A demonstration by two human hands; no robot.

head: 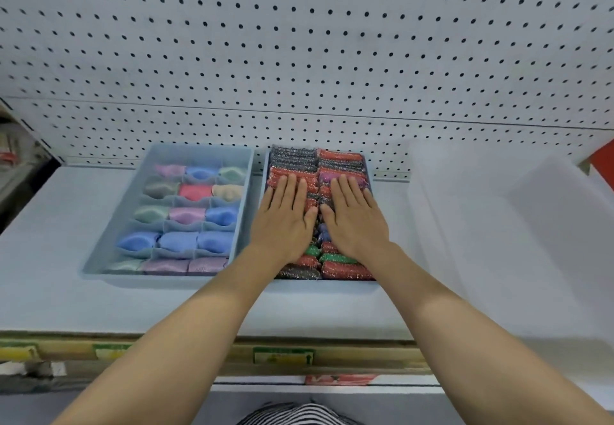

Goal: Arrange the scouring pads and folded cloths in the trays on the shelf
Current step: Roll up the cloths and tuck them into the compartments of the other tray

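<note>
We've got the divided tray [244, 172] of folded cloths [195, 192] left, scouring pad tray [265, 172] touching it right, both against the shelf's [99, 305] back edge.

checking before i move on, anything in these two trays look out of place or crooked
Nothing stands out. The scouring pads stand packed in two columns in the right tray, with the left hand and right hand pressed flat on them. The folded cloths sit one per compartment in the left tray; its back row looks unfilled.

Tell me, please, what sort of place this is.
Probably a shop aisle: a white pegboard back wall, labels along the shelf edge, and scouring pads and folded cloths laid out like stock.
</note>
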